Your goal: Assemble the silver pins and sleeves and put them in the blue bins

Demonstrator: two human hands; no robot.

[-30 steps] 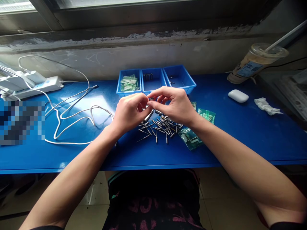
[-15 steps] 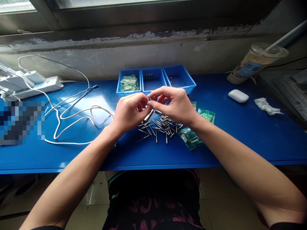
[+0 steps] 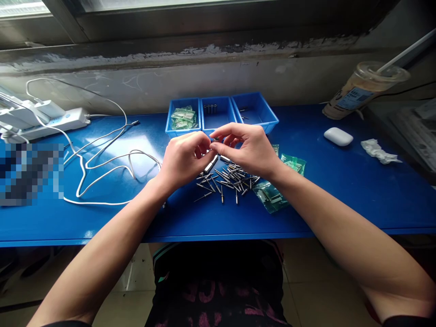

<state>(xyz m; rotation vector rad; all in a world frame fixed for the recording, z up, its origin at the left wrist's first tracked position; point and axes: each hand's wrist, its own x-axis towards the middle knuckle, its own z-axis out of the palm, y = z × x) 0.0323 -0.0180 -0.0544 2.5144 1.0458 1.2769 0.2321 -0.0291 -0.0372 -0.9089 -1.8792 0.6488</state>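
Note:
My left hand [image 3: 184, 160] and my right hand [image 3: 250, 149] meet fingertip to fingertip above a pile of small metal pins [image 3: 229, 179] on the blue table [image 3: 357, 181]. Both hands pinch a small part between thumb and fingers; a dark metal pin [image 3: 210, 164] pokes down from under my left fingers. What my right fingers pinch is too small to name. Clear green bags [image 3: 274, 193] lie beside the pile, under my right wrist.
Three blue trays [image 3: 254, 119] stand in a row behind my hands, the left one holding green bags [image 3: 184, 118]. White cables [image 3: 102, 163] and a power strip [image 3: 51, 120] lie left. A drink cup [image 3: 363, 88], a white earbud case [image 3: 338, 136] and crumpled tissue [image 3: 378, 151] sit right.

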